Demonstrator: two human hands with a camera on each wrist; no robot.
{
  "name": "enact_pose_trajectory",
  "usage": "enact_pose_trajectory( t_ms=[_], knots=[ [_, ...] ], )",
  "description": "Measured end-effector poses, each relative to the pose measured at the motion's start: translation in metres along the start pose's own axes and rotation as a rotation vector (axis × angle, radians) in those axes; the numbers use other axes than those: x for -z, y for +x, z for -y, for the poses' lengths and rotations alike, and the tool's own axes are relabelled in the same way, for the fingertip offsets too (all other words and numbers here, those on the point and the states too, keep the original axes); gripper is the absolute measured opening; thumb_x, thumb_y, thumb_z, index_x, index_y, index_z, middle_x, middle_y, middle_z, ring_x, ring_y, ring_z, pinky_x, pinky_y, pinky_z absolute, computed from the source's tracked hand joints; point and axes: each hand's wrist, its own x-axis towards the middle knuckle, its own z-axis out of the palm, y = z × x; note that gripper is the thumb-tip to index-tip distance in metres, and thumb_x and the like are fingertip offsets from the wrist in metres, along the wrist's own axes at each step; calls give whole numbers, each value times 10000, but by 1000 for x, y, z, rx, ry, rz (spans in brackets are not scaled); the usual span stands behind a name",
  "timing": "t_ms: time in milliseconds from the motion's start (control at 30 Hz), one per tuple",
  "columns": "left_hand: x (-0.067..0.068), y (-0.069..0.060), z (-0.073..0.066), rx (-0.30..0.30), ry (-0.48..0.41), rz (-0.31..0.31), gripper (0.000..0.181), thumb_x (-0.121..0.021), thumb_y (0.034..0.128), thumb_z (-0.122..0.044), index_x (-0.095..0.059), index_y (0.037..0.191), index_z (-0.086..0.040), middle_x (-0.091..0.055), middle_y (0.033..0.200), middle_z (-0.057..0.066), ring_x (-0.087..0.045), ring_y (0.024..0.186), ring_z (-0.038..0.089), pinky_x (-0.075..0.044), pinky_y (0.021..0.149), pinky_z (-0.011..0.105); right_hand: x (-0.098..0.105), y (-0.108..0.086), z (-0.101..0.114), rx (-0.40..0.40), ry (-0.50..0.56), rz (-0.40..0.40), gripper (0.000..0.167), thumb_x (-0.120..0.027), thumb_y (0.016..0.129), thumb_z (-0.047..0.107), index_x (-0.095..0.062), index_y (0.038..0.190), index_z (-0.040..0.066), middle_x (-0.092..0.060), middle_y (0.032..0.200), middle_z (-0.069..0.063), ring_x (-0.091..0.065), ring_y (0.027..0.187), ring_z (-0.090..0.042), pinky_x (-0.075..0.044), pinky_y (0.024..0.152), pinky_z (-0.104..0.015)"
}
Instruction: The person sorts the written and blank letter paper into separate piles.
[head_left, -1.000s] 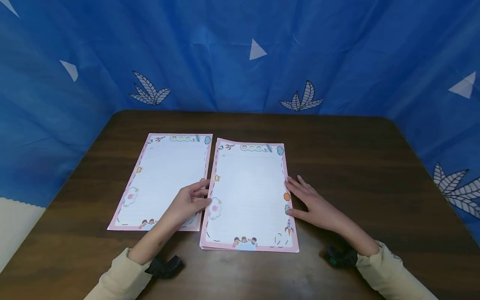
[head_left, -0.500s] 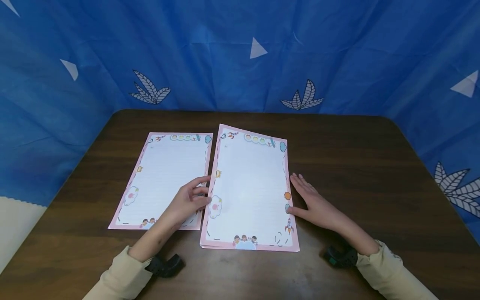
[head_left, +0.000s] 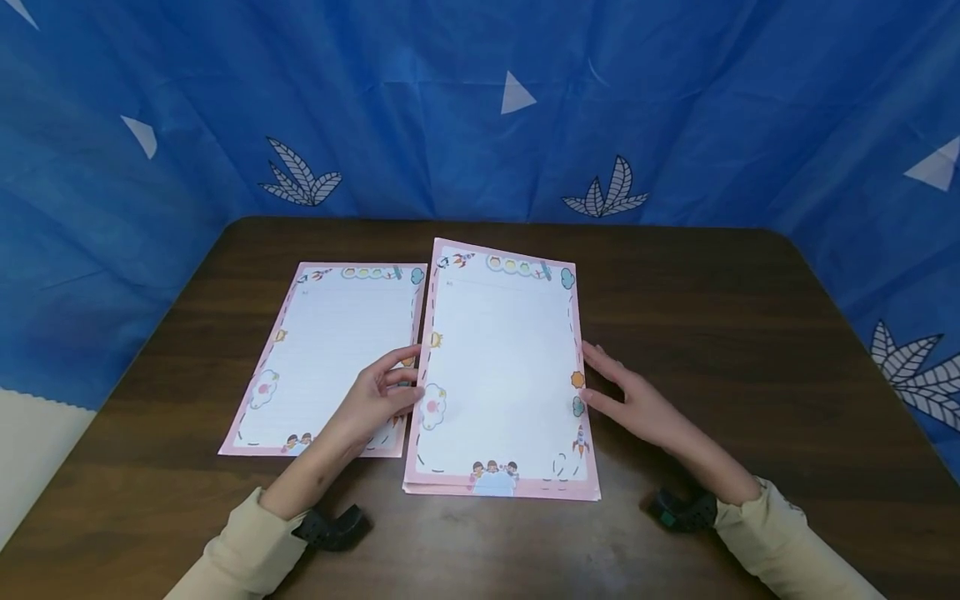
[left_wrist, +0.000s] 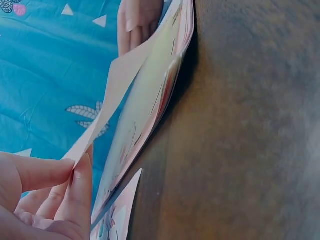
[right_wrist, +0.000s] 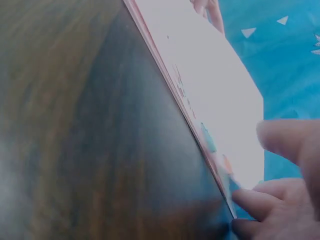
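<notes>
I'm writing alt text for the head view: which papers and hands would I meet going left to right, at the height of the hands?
Flat pink-bordered paper → left hand → lifted pink-bordered sheet → right hand.

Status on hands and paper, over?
Left hand pinching top sheet; right hand at its right edge. Left edge lifted off stack. Left hand partly covers other sheet.
</notes>
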Motion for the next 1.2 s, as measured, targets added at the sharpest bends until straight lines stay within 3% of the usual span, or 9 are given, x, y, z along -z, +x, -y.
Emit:
enact_pose_trajectory(
  t_ms=[133, 267, 367, 500, 800, 1000, 1200],
  knots=[
    [1, 0, 0, -6, -6, -3, 576, -565, 875, 77, -362, 1407, -11, -631, 1055, 202, -653, 862, 230, -525, 743, 293, 0, 2, 2, 32, 139, -95, 589, -576, 941, 217, -326, 1458, 86, -338, 1460, -106, -292, 1332, -296, -274, 1006, -553],
    [1, 0, -1, -12, -11, 2, 575, -560, 877, 77, -358, 1408, -7, -631, 1048, 205, -658, 855, 220, -527, 732, 286, 0, 3, 4, 7, 225, -167, 541, -566, 949, 233, -375, 1439, 108, -498, 1346, -83, -446, 1240, -225, -332, 1001, -474],
    [0, 0, -4, -20, -12, 0, 568, -558, 878, 76, -366, 1405, -11, -630, 1036, 204, -659, 831, 212, -524, 684, 250, 2, 4, 5, -23, 276, -179, 542, -574, 945, 220, -378, 1435, 93, -571, 1255, -119, -560, 1117, -201, -402, 953, -398],
    [-2, 0, -7, -28, 2, -19, 553, -570, 877, 66, -388, 1394, -13, -623, 1022, 199, -654, 787, 212, -508, 615, 223, 5, 7, 9, -62, 331, -157, 563, -594, 934, 183, -364, 1432, 56, -612, 1160, -189, -645, 944, -193, -506, 798, -314],
    [-2, 1, -14, -43, 48, -57, 532, -591, 878, 44, -424, 1379, -21, -608, 1034, 196, -651, 838, 256, -535, 716, 299, 5, 14, 19, -160, 349, -131, 643, -627, 911, 159, -294, 1449, 47, -659, 963, -171, -643, 728, -238, -540, 647, -303],
    [3, 0, -21, -55, 94, -93, 520, -605, 878, 30, -445, 1370, -11, -597, 1062, 199, -648, 893, 273, -521, 760, 315, 5, 18, 25, -151, 382, -146, 516, -542, 960, 139, -335, 1412, -1, -653, 969, -184, -628, 717, -222, -535, 660, -289],
    [14, -3, -32, -57, 123, -132, 512, -611, 881, 15, -453, 1367, -12, -600, 1078, 203, -650, 906, 261, -516, 766, 312, 5, 28, 38, -122, 383, -157, 493, -546, 959, 148, -367, 1399, 15, -657, 954, -174, -627, 726, -222, -536, 665, -293]
  ],
)
